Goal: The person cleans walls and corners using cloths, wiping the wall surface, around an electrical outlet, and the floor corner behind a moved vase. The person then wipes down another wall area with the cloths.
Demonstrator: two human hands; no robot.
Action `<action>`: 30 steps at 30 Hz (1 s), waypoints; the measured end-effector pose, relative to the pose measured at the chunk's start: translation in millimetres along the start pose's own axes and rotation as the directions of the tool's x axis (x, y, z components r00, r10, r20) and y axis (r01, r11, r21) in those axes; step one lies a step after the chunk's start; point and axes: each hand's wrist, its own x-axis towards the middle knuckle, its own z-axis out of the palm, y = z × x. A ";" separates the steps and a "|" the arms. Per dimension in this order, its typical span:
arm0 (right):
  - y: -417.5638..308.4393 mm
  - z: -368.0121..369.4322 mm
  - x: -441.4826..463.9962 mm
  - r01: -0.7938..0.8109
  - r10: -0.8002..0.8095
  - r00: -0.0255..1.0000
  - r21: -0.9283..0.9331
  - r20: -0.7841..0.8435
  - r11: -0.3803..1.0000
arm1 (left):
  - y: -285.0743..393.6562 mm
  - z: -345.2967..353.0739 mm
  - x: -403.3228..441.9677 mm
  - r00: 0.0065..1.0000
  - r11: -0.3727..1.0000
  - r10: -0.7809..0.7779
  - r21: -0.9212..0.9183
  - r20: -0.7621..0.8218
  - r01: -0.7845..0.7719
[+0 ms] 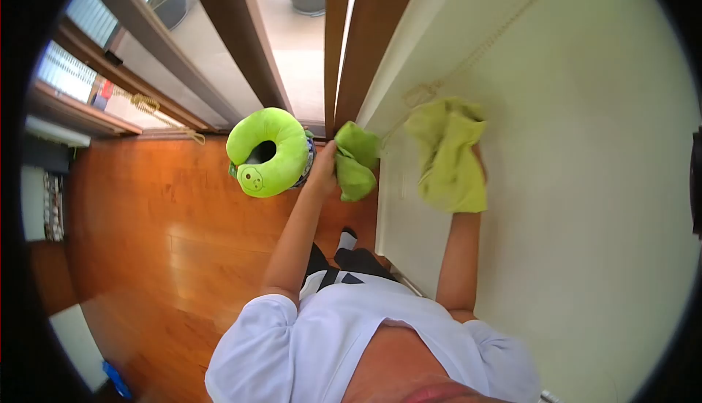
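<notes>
My left hand (324,169) is closed on a bunched dark green cloth (357,162), which hangs beside the corner of the window frame and the wall. A yellow-green cloth (447,158) is in my right hand (479,162), up against the pale wall; it covers most of that hand, and the fingers are hidden behind it. Just left of my left hand, a bright green U-shaped neck pillow (281,129) with a small stitched face sits on top of something patterned that is mostly hidden.
The pale wall (570,206) fills the right side, with a beaded cord hanging along it. Brown-framed glass doors (234,30) stand ahead, with potted plants outside. Below is a wooden floor (161,242). Shelves and a blue item (117,379) are at the left.
</notes>
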 end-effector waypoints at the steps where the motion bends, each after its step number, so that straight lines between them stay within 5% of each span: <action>1: 16.8 4.7 2.6 -0.030 0.033 0.999 -0.095 0.035 0.995 | 6.0 -5.8 0.9 0.995 0.996 0.082 -0.027 -0.050 -0.084; 4: 28.7 61.2 8.6 -0.029 0.057 0.959 -0.102 0.279 0.994 | 34.2 5.6 15.4 0.948 0.951 0.290 -0.075 -0.128 -0.301; 6: 16.8 123.2 18.6 0.387 -0.319 0.909 -0.264 0.267 0.883 | 76.4 49.1 22.0 0.897 0.896 0.443 -0.048 -0.001 -0.442; 8: -0.5 191.5 18.5 0.740 -0.687 0.646 -0.496 0.334 0.455 | 114.5 101.6 29.3 0.807 0.810 0.581 0.019 0.105 -0.586; 10: -16.3 225.4 39.0 0.888 -0.787 0.206 -0.448 0.582 -0.099 | 150.4 147.7 48.2 0.409 0.338 0.828 0.240 0.384 -0.910; 11: -23.4 228.2 55.1 0.795 -0.739 0.138 -0.519 0.659 -0.313 | 164.6 165.2 97.7 -0.048 -0.448 0.755 0.462 0.654 -0.765; 12: -31.9 230.5 72.6 0.660 -0.672 0.085 -0.547 0.735 -0.515 | 176.1 197.4 44.2 0.087 -0.245 0.791 0.444 0.606 -0.862; 14: -35.6 228.2 113.3 0.359 -0.551 0.042 -0.527 0.834 -0.770 | 170.7 252.6 87.8 -0.029 -0.218 0.850 0.302 0.527 -0.928; 15: -31.0 215.8 140.0 0.222 -0.510 0.036 -0.504 0.860 -0.835 | 163.7 265.7 124.4 -0.398 -0.566 0.778 0.268 0.485 -0.779; 17: -13.5 196.9 171.7 0.037 -0.474 0.005 -0.474 0.880 -0.880 | 146.3 253.5 138.6 0.056 -0.040 0.880 0.192 0.472 -0.981; 18: -5.8 188.0 179.1 -0.004 -0.479 -0.023 -0.479 0.877 -0.878 | 136.9 247.8 143.7 0.284 0.245 0.830 0.144 0.480 -0.959; 21: 7.3 161.8 196.5 -0.065 -0.441 -0.086 -0.447 0.893 -0.892 | 125.4 210.2 166.7 0.495 0.385 0.598 0.316 0.630 -0.867; 24: 23.2 144.1 204.2 0.115 -0.424 -0.059 -0.415 0.904 -0.902 | 93.9 185.9 195.3 0.261 0.113 0.791 0.288 0.554 -0.951; 27: 52.7 115.0 211.1 0.140 -0.482 -0.003 -0.477 0.876 -0.868 | 67.5 141.6 210.7 0.318 0.074 0.791 0.435 0.522 -0.897; 30: 87.0 78.4 217.9 0.143 -0.567 0.076 -0.572 0.820 -0.808 | 41.5 106.2 224.4 0.429 0.238 0.805 0.439 0.410 -0.866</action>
